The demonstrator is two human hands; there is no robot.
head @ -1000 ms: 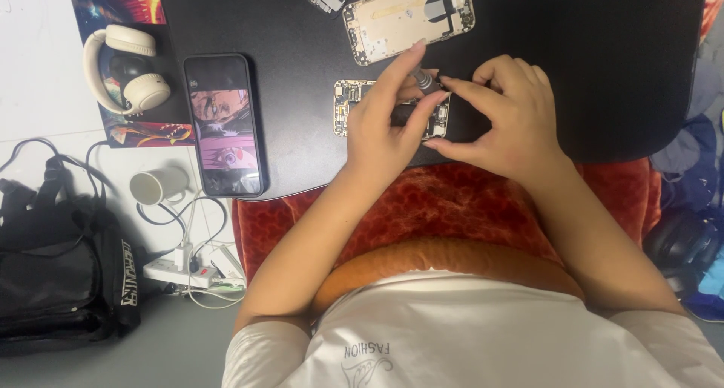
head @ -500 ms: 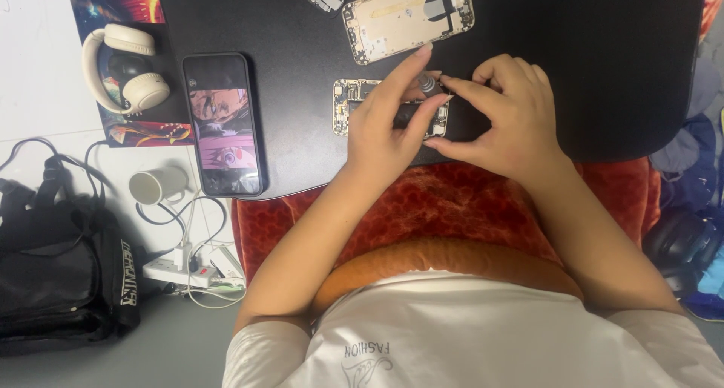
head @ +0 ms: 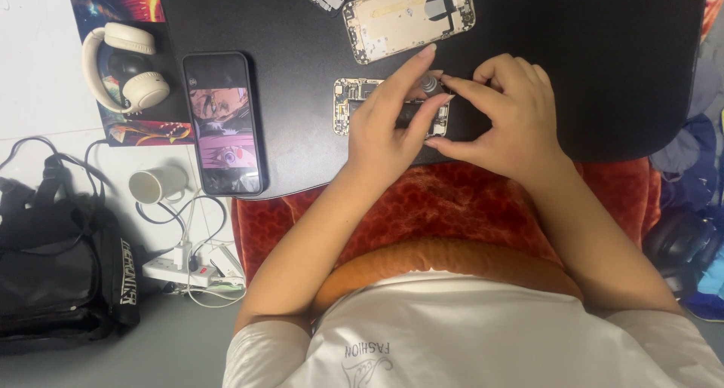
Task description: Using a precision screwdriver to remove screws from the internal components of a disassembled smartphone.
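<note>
- On the black worktop (head: 588, 64), both hands meet over a small circuit board (head: 348, 106), which lies flat near the front edge, just ahead of the person's red lap cushion (head: 422, 214).
- Left hand (head: 385, 124) rests on the board's middle, index finger stretched forward, thumb and middle finger drawn together around a small grey tool tip (head: 430, 83).
- Right hand (head: 513, 116) comes in from the right, fingertips pinched toward that same grey tip; whether they actually clamp it, I cannot tell.
- Board's long axis runs left to right across the worktop; its left end pokes out bare beyond the left hand, the right end is covered by fingers.
- So the board sits directly beneath both grips, the left hand lying more squarely over it.
- Just beyond, an opened phone shell (head: 407, 18) lies tilted; to the left, a phone (head: 222, 124) shows a lit screen, with cream headphones (head: 124, 64) further left.
</note>
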